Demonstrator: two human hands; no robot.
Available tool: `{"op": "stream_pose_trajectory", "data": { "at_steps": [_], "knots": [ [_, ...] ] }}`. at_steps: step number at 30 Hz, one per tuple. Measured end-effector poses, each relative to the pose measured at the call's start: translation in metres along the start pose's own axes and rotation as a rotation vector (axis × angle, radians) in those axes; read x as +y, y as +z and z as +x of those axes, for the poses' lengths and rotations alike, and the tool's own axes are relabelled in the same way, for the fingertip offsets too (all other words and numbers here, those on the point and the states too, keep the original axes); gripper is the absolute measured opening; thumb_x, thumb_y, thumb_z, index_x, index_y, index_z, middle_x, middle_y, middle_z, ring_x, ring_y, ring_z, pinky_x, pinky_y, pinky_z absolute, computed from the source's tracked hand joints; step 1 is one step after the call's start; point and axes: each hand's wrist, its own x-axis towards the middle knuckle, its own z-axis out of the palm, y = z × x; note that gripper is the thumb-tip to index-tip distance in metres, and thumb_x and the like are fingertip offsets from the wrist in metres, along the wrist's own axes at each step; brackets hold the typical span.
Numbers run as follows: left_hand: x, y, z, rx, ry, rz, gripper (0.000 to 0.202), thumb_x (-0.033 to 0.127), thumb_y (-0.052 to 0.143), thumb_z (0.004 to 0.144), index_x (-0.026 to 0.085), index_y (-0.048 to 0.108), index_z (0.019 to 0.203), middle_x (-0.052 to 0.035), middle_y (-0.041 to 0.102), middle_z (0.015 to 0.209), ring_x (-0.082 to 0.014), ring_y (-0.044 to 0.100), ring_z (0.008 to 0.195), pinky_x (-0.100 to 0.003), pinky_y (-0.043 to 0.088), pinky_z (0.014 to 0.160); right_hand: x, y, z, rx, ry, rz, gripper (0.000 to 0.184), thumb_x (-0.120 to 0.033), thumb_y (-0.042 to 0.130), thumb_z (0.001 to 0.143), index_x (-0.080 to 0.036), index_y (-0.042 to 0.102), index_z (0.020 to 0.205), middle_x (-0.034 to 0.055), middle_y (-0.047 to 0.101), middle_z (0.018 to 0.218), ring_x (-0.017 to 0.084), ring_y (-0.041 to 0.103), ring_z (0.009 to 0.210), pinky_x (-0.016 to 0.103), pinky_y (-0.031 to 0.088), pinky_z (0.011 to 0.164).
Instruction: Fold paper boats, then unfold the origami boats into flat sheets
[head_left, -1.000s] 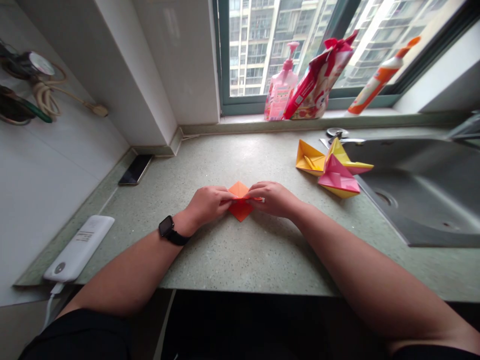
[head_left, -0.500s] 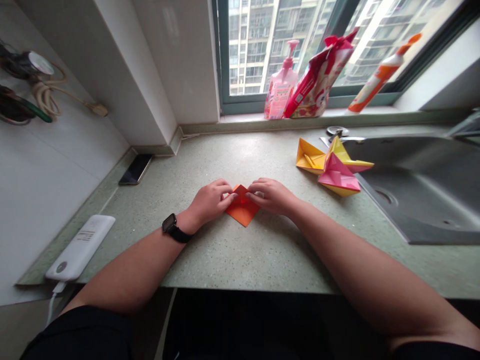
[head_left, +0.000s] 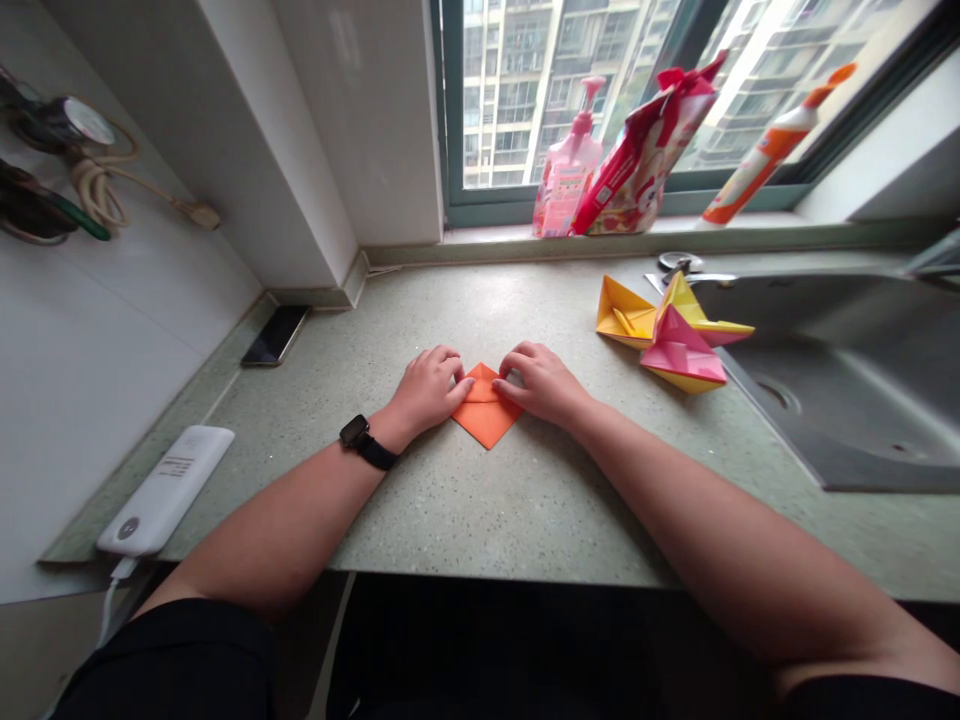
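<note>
A folded square of orange origami paper (head_left: 487,424) lies on the speckled green counter, one corner pointing toward me and a crease running across its middle. My left hand (head_left: 431,388) has its fingers curled at the paper's left corner, thumb on the surface. On the opposite corner, my right hand (head_left: 541,384) grips in the same way, its thumb pressing near the crease. The undersides of the fingers and the paper's side corners are partly hidden. A black watch (head_left: 366,441) is on my left wrist.
Folded paper boats, a pink one (head_left: 682,350) in front of yellow ones, stand right beside the metal sink (head_left: 885,400). A phone (head_left: 276,336) and a white power bank (head_left: 166,490) lie left. Bottles and a red bag (head_left: 637,160) line the windowsill.
The raised upper part of the orange paper now lies flatter, with a crease showing across it. Both hands have shifted slightly, and the camera view has moved a little.
</note>
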Motion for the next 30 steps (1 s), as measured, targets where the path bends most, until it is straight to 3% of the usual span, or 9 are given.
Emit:
{"op": "stream_pose_trajectory", "data": {
  "at_steps": [4,6,9,13,17,25,30],
  "knots": [
    [-0.003,0.001,-0.001,0.017,-0.005,0.030,0.013,0.033,0.069,0.101,0.020,0.068,0.103,-0.0119,0.072,0.122,-0.0297,0.065,0.115,-0.049,0.055,0.106,0.001,0.005,0.000,0.034,-0.009,-0.011,0.020,-0.035,0.071,0.099,-0.025,0.078,0.115,0.0121,0.071,0.118,0.032,0.065,0.114,0.047,0.054,0.102],
    [-0.004,0.000,-0.002,0.033,0.055,0.020,0.016,0.027,0.070,0.100,0.020,0.069,0.115,-0.0116,0.072,0.129,-0.0291,0.065,0.121,-0.048,0.054,0.110,0.001,0.007,-0.001,0.055,-0.035,0.016,0.024,-0.034,0.069,0.101,-0.027,0.077,0.122,0.0110,0.071,0.118,0.030,0.066,0.113,0.046,0.055,0.101],
    [-0.004,-0.001,-0.002,0.017,0.209,-0.014,0.021,0.019,0.064,0.103,0.023,0.072,0.121,-0.0090,0.072,0.139,-0.0266,0.065,0.129,-0.047,0.052,0.115,0.001,0.007,-0.002,0.048,-0.084,0.042,0.019,-0.033,0.070,0.102,-0.030,0.081,0.117,0.0096,0.071,0.120,0.029,0.066,0.112,0.046,0.055,0.102],
    [-0.001,-0.004,-0.003,-0.063,0.305,-0.052,0.021,0.019,0.059,0.107,0.024,0.078,0.114,-0.0064,0.079,0.132,-0.0247,0.072,0.121,-0.046,0.055,0.109,0.000,0.003,-0.003,0.005,-0.108,0.048,0.016,-0.038,0.073,0.102,-0.032,0.083,0.113,0.0094,0.071,0.123,0.028,0.067,0.111,0.047,0.055,0.103],
    [0.000,-0.006,-0.003,-0.080,0.286,-0.077,0.020,0.024,0.063,0.107,0.023,0.079,0.118,-0.0077,0.079,0.134,-0.0256,0.073,0.121,-0.047,0.056,0.109,-0.002,0.000,-0.003,-0.028,-0.117,0.037,0.024,-0.047,0.075,0.101,-0.032,0.081,0.118,0.0099,0.071,0.128,0.029,0.066,0.115,0.049,0.055,0.107],
    [-0.001,-0.006,-0.003,-0.123,0.249,-0.073,0.019,0.025,0.065,0.107,0.025,0.081,0.117,-0.0068,0.078,0.137,-0.0258,0.070,0.132,-0.048,0.053,0.118,-0.003,0.010,-0.001,-0.051,-0.069,0.048,0.039,-0.049,0.079,0.097,-0.031,0.075,0.132,0.0117,0.066,0.145,0.033,0.061,0.138,0.053,0.048,0.122],
    [-0.001,-0.006,-0.004,-0.177,0.220,-0.020,0.021,0.026,0.063,0.109,0.024,0.080,0.119,-0.0071,0.076,0.143,-0.0281,0.066,0.139,-0.051,0.051,0.120,0.009,0.011,0.001,-0.127,-0.003,0.028,0.057,-0.058,0.081,0.094,-0.032,0.070,0.143,0.0137,0.055,0.165,0.042,0.045,0.158,0.063,0.035,0.131]
  ]
}}
